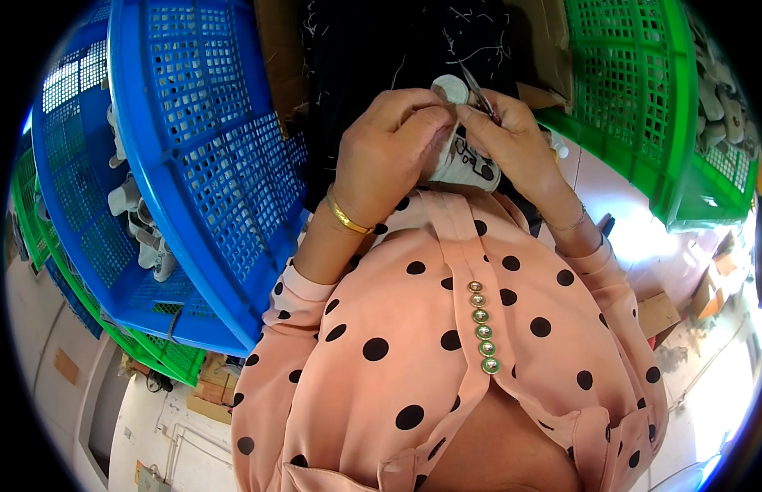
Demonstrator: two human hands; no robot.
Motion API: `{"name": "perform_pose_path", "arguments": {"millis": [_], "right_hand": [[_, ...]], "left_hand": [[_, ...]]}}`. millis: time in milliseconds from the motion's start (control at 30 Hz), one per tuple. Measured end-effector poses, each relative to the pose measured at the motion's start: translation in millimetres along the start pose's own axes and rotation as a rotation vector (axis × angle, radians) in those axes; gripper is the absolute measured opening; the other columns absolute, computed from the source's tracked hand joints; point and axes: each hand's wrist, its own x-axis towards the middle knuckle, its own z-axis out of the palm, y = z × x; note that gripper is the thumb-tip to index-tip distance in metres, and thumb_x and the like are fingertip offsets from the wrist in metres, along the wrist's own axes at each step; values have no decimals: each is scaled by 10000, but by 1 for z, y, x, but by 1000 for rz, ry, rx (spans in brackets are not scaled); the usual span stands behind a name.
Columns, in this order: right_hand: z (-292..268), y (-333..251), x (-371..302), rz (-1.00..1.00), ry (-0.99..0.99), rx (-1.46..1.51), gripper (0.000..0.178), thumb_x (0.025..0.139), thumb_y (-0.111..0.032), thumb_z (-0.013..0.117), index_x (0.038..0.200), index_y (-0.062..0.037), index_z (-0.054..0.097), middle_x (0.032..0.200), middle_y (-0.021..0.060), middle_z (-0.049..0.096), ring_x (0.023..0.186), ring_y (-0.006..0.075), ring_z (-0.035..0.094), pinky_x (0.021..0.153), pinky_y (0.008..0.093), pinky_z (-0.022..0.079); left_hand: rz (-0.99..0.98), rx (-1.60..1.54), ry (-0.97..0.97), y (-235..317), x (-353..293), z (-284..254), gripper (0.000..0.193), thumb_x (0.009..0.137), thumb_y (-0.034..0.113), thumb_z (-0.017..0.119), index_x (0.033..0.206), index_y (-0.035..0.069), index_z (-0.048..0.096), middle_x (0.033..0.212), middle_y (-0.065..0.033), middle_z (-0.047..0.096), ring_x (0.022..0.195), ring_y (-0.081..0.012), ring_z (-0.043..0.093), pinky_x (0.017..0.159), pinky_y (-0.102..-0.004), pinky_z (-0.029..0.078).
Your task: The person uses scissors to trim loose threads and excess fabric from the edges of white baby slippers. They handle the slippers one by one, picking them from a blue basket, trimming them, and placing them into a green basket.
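A small white shoe (464,173) with dark printed figures on it is held in front of my chest, above my lap. My left hand (391,149) is closed on it from the left, fingertips pinching near its rounded upper end. From the other side comes my right hand (516,146), closed around a pair of small metal thread snips (480,95). Their thin blades point up, close beside the shoe's rounded end. The right fingertips also touch the shoe. My fingers cover its middle part.
Dark cloth (364,49) dotted with loose white threads covers my lap. A tall blue plastic crate (221,164) stands close on my left, with white shoes (143,225) beyond its wall. On my right, a green crate (623,98) stands near more pale shoes (719,102). Cardboard (545,41) borders the lap.
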Motion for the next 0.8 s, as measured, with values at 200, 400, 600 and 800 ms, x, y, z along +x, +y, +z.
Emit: {"name": "perform_pose_path", "arguments": {"millis": [200,400,600,800], "right_hand": [[-2,2,1,69,15,21,210,957,-195,565,888,2,589,651,-53,476,591,13,407,508,209,343],[0,-2,-1,-20,27,-133,252,965,-246,569,911,-2,594,648,-19,498,593,38,458,524,215,393],[-19,-9,-8,-547,209,-949,404,892,-457,641,852,-61,571,614,59,578,513,195,566,467,286,429],[-20,-29,-19,-619,151,-1485,447,842,-521,649,729,-116,498,521,33,511,470,200,554,411,298,396]], "left_hand": [[-678,-571,229,-6,5,-2,63,936,97,607,977,49,600,1025,-84,673,853,-203,677,698,-274,539],[-643,-537,-175,-10,0,-15,273,921,217,669,1063,-16,654,754,-50,680,700,-87,644,599,-203,476],[-890,-894,-273,-9,6,-20,194,919,153,683,996,-24,666,829,-15,674,703,-26,570,614,-165,458],[-914,-947,-155,-10,4,-14,178,891,161,717,860,-5,662,657,26,583,543,-18,473,480,-178,369]]}}
